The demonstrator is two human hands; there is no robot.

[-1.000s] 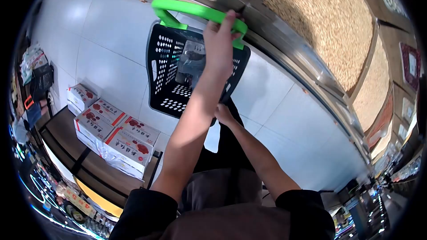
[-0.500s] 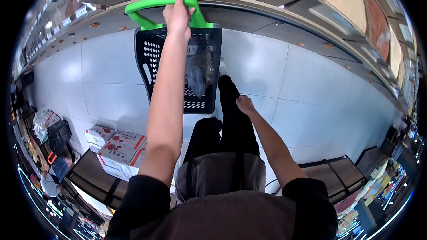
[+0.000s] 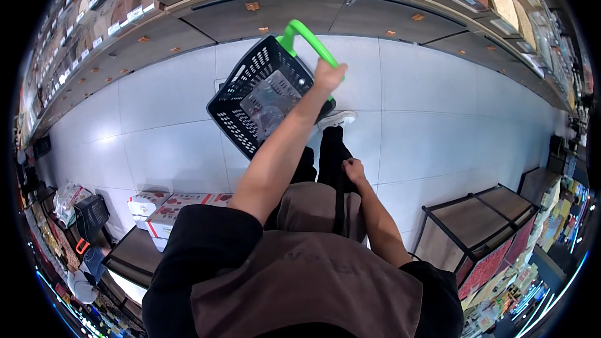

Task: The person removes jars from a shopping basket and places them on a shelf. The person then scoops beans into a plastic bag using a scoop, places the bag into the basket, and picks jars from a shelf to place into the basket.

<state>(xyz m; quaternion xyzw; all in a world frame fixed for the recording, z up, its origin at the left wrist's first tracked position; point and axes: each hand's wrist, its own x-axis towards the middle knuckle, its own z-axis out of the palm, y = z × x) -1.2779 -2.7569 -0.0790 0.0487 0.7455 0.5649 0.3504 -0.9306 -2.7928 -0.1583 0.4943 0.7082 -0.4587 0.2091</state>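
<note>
My left hand [image 3: 329,77] is wrapped round the bright green handle [image 3: 314,42] of a black shopping basket [image 3: 243,82]. Perforated walls surround the basket's inside, where crumpled clear plastic [image 3: 271,111] lies on the bottom; what it wraps, if anything, I cannot make out. My left forearm hides part of the basket's near side. Beside my thigh, my right hand [image 3: 354,170] hangs with curled fingers, and nothing shows in it. One white shoe [image 3: 338,119] steps out just past the basket's near right corner.
Ahead runs a long counter [image 3: 294,9] of drawers topped with bins of dry goods. Behind on the left, red-and-white cartons [image 3: 164,216] rest on a low platform. A dark framed stand [image 3: 479,222] is on the right. A person [image 3: 84,285] is at far left.
The basket has turned, its handle swinging right, and has come away from the counter. My left hand has moved right with it. My right hand has dropped back slightly.
</note>
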